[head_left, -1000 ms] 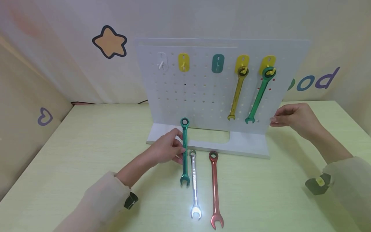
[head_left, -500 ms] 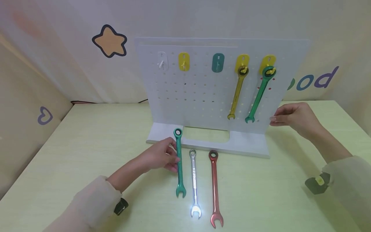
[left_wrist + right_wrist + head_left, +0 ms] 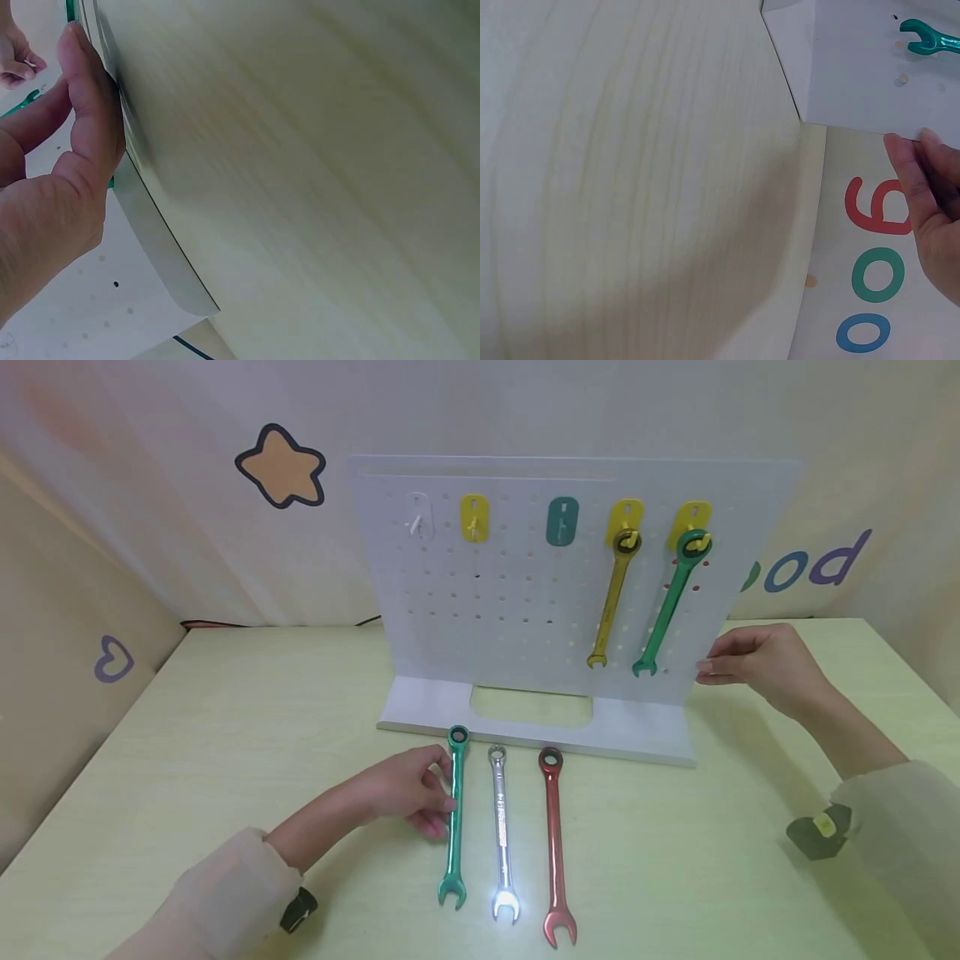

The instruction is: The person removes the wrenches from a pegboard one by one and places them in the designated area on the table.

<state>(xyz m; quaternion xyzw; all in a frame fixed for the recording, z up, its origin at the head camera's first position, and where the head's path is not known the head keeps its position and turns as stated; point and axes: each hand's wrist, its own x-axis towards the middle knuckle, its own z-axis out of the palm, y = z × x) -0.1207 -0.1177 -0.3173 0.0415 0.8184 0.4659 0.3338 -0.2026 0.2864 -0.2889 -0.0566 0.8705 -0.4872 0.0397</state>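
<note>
My left hand (image 3: 401, 787) pinches a green combination wrench (image 3: 455, 827) by its shank, ring end toward the board, low over the table. In the left wrist view the hand (image 3: 67, 150) hides most of that wrench. To its right lie a silver wrench (image 3: 502, 827) and a red wrench (image 3: 555, 843), roughly parallel. With thumb and fingers my right hand (image 3: 772, 668) pinches the right edge of the white pegboard (image 3: 502, 643). The right wrist view shows those fingertips at the board's edge. A yellow wrench (image 3: 612, 602) and another green wrench (image 3: 667, 610) hang from yellow hooks on the board.
Left of the hanging wrenches, the board carries a white hook (image 3: 420, 517), a yellow hook (image 3: 474, 518) and a green hook (image 3: 562, 522), all bare. Its foot (image 3: 645, 735) rests on the pale wooden table (image 3: 262, 710). Behind stands a printed curtain (image 3: 187, 527).
My left hand has brought the green wrench down toward the near side and slightly left, away from the board's foot. The right hand stays at the pegboard's edge.
</note>
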